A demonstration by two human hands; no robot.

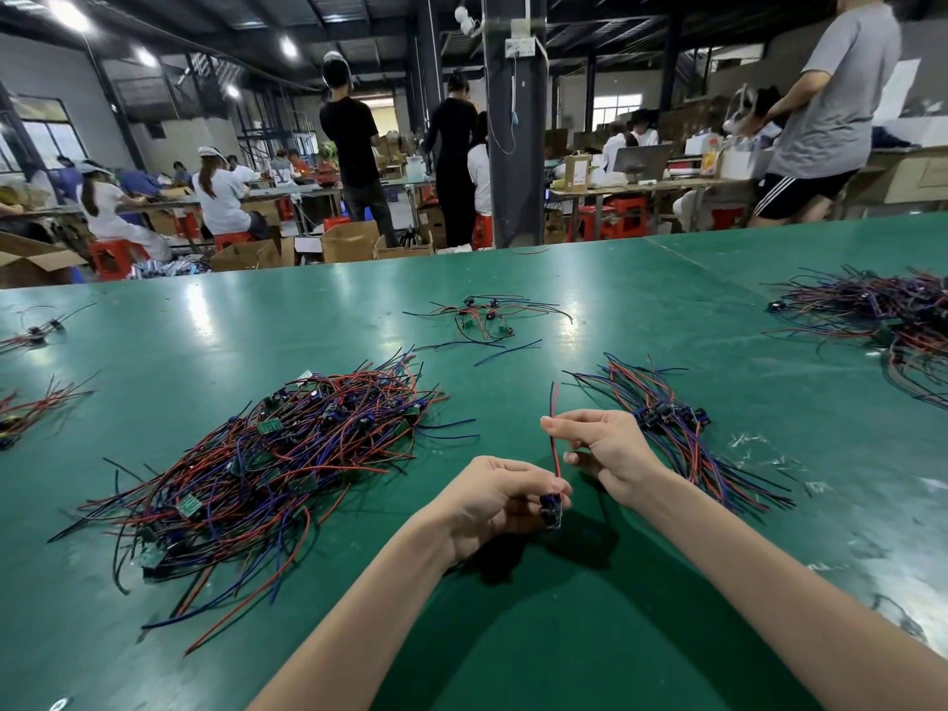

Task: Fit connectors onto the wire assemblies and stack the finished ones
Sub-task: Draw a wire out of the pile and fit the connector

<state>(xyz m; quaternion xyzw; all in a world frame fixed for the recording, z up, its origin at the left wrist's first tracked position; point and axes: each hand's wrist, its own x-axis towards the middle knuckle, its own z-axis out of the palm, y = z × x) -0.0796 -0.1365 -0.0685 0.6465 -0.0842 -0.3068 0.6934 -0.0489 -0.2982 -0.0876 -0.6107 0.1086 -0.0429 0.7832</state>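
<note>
Red wire (555, 449) betw both hands | green table (513, 633) nr edge bare

Factory assembly hall, no doubt about it. Long green workbench (564, 300) strewn with a big tangled pile of red, blue and black wire assemblies (267, 464), small green circuit boards (270, 427) mixed in, more heaps (882, 320) further along. Behind, rows of seated workers in white caps (218, 197) bent over tables, red plastic stools (110, 256), open cardboard boxes (349, 241) on the floor. Overhead, bare dark roof beams and bright strip lamps (69, 15). Steel column (515, 146) mid-floor with a socket box (519, 46) strapped on.
</note>
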